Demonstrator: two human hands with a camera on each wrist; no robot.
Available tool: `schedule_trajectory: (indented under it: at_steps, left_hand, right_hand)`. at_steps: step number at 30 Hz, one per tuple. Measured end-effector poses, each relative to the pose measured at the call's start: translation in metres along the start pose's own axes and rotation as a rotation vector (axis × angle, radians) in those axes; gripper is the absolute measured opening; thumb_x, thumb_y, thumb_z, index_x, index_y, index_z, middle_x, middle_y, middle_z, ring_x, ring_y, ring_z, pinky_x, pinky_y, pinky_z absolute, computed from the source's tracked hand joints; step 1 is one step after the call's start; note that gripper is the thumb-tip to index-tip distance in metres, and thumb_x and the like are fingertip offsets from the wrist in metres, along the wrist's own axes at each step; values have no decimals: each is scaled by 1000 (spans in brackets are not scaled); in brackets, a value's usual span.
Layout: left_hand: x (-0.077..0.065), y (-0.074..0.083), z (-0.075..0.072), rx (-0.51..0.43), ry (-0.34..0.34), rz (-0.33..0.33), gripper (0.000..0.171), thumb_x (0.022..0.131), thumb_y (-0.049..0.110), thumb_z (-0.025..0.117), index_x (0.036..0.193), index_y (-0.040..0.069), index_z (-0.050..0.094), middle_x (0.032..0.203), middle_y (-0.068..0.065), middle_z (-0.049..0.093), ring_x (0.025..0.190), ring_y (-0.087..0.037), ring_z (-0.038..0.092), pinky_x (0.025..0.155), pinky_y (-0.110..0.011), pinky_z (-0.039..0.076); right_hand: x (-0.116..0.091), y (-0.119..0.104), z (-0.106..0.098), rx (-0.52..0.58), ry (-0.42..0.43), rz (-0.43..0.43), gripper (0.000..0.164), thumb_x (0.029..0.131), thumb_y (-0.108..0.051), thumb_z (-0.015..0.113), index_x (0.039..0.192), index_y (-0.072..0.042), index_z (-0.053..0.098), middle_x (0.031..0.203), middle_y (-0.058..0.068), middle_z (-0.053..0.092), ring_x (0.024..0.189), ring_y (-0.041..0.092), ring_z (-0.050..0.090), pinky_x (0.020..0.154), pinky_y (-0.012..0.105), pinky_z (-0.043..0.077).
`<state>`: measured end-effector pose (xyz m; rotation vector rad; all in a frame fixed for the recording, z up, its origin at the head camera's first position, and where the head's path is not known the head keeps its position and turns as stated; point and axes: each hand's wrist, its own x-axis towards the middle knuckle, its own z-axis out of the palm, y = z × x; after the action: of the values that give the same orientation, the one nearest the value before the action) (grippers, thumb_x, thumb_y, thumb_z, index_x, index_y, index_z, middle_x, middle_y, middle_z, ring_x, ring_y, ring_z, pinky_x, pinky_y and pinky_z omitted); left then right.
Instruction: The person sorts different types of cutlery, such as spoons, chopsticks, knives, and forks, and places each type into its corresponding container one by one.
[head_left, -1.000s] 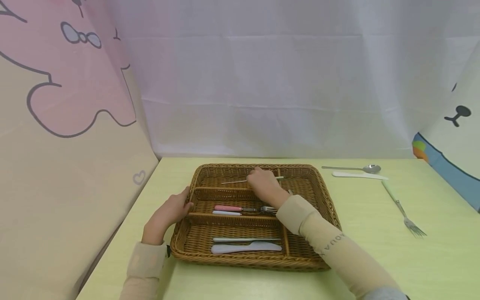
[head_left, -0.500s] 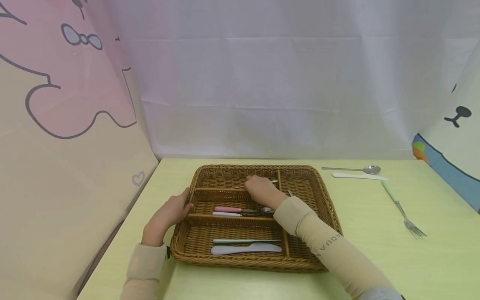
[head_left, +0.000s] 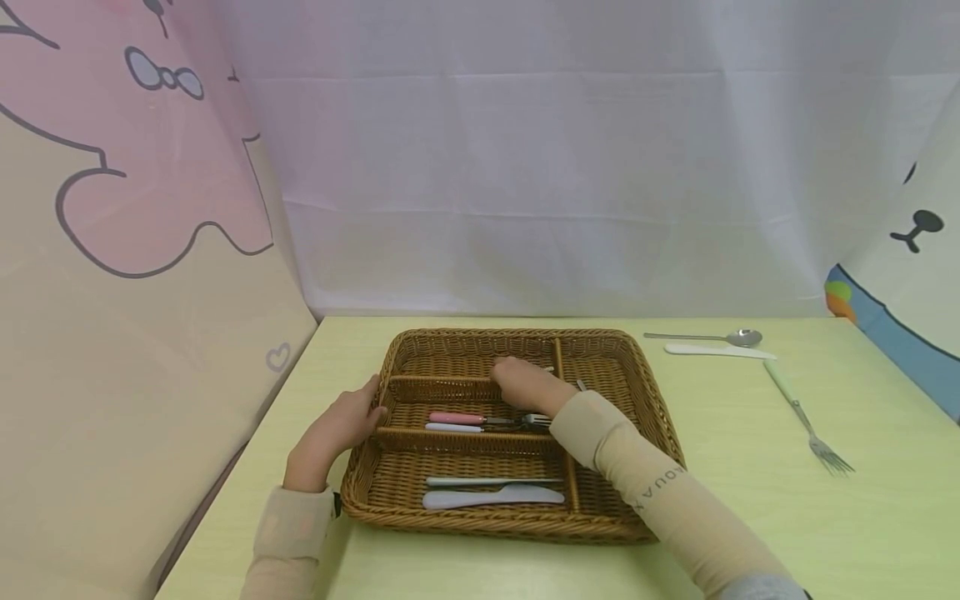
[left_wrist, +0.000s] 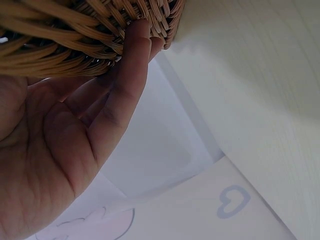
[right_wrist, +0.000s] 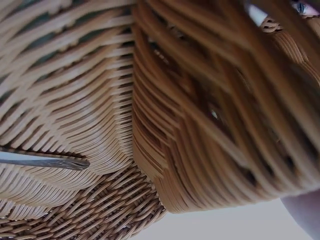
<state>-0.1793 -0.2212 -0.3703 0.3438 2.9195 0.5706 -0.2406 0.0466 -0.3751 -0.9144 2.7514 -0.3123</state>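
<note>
My left hand [head_left: 345,421] grips the left rim of a brown wicker cutlery basket [head_left: 495,522]. Its thumb comes over the rim, and in the left wrist view the fingers [left_wrist: 122,95] lie against the outer wall. My right hand [head_left: 525,383] reaches into the back left compartment, fingertips hidden; the pale end of a thin utensil [head_left: 550,369] shows beside it, the rest covered. The middle compartment holds a pink-handled utensil [head_left: 457,418], a white-handled one [head_left: 453,427] and a fork [head_left: 536,420]. In front lie a white knife [head_left: 495,497] and a thin pale utensil [head_left: 487,481].
On the table [head_left: 750,533], right of the basket, lie a metal spoon [head_left: 738,337], a white knife [head_left: 720,351] and a green-handled fork [head_left: 806,421]. Behind the table hangs a pale curtain [head_left: 525,192]. In the right compartment a utensil's tip [head_left: 581,385] shows.
My right hand has moved down and slightly toward me with the thin utensil, which has sunk into the back compartment and is now mostly hidden. The left hand stays at the rim.
</note>
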Motion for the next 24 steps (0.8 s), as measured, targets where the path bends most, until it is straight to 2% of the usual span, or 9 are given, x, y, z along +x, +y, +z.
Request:
schedule_trajectory:
  at_steps: [4,10,18,24]
  left_hand:
    - [0,0,0,-1,-1,-2,59,94,11,47,138,-14,18,60,-5,49,46,-13,42,63,-40,44]
    - [1,-1,2,-13,-1,-15,59,94,11,47,139,-14,17,59,-5,49,45,-13,42,61,-39,44]
    - [1,-1,3,-17,0,-19,59,94,11,47,139,-13,16,56,-5,48,43,-12,40,59,-37,44]
    - [1,-1,2,-22,-7,-23,59,95,11,47,139,-13,16,57,-5,49,44,-13,41,60,-38,45]
  right_hand:
    - [1,1,0,1,-14,9,23,92,2,42,105,-1,61,107,17,59,94,26,56,80,39,51]
    - [-1,1,-2,-49,2,21,24,92,0,44,110,-2,59,110,17,59,96,27,56,78,40,51]
    - [-5,3,-8,-114,117,11,26,87,1,53,111,-3,61,103,13,64,91,25,59,71,37,54]
    - [-7,8,-14,-138,207,19,26,88,0,49,110,-3,62,98,13,66,81,23,61,62,36,54]
